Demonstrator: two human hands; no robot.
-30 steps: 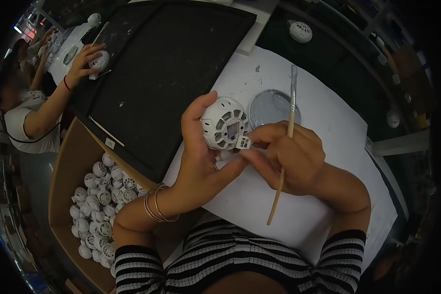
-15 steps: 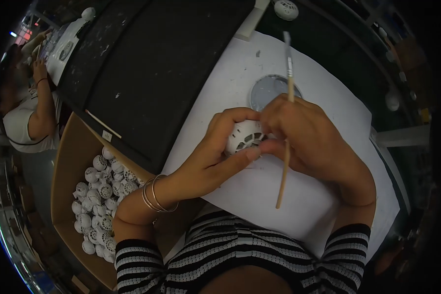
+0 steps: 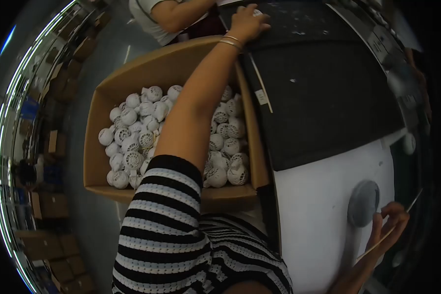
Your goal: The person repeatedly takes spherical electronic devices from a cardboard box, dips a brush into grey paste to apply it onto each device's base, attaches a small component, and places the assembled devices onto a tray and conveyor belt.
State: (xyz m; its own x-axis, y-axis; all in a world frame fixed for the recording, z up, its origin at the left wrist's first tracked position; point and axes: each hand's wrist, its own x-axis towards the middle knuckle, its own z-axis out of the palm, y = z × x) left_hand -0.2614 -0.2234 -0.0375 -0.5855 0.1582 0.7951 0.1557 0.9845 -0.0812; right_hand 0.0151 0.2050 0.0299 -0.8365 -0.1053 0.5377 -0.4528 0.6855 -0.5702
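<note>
My left hand (image 3: 250,23) reaches far out over the black surface, its fingers around a small white thing (image 3: 257,12), which looks like the white vented ball and is mostly hidden. My right hand (image 3: 388,226) is low on the right, fingers curled, with a thin paintbrush (image 3: 414,200) lodged across them. Beside its fingertips a round dish (image 3: 360,205) of grey paint or liquid sits on white paper (image 3: 318,210). Under my left arm, many white vented balls (image 3: 133,159) fill a cardboard box.
The cardboard box (image 3: 95,147) stands left of the black surface (image 3: 323,98). A thin stick (image 3: 261,81) and a small label (image 3: 261,97) lie along that surface's near edge. A co-worker's arm (image 3: 181,14) shows beyond the box. Shelves with cartons (image 3: 49,206) line the far left.
My left hand has swung from the paper out over the black surface with the white ball. My right hand has let go of the ball and keeps the brush. The view has turned left.
</note>
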